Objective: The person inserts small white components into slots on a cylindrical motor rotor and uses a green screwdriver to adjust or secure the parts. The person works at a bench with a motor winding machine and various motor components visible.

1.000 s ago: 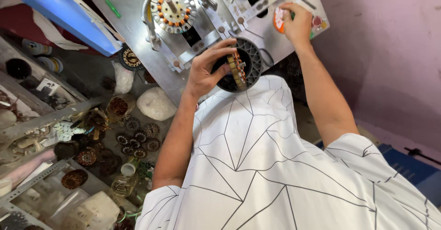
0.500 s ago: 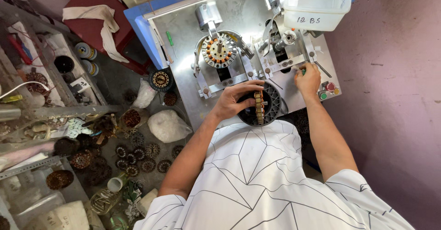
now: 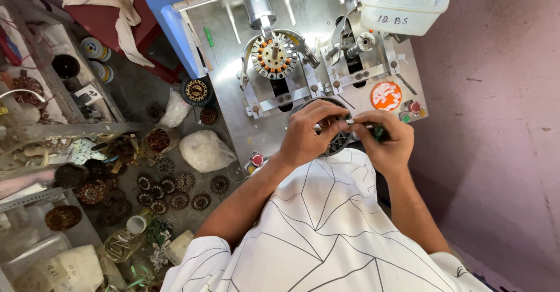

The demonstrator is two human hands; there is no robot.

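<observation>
Left hand [image 3: 306, 134] fingers curled round dark ribbed stator ring [image 3: 337, 143], held at near edge of shiny metal worktop [image 3: 233, 111]. Right hand [image 3: 388, 140] fingers pinched thin green-handled tool [image 3: 378, 132] against ring. Beyond: round copper-wound stator [image 3: 274, 56] on winding fixture; orange disc [image 3: 385, 95]; translucent plastic tub [image 3: 405, 0].

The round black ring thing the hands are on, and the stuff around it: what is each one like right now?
Left hand: gripping the round black stator.
Right hand: holding a small dark-handled tool at the stator's edge.
Round black stator: held in front of the person, mostly hidden by the hands.
Stator on the machine: mounted on its spindle.
White plastic tub: resting on the machine top.
Loose stators: scattered on the floor.
</observation>
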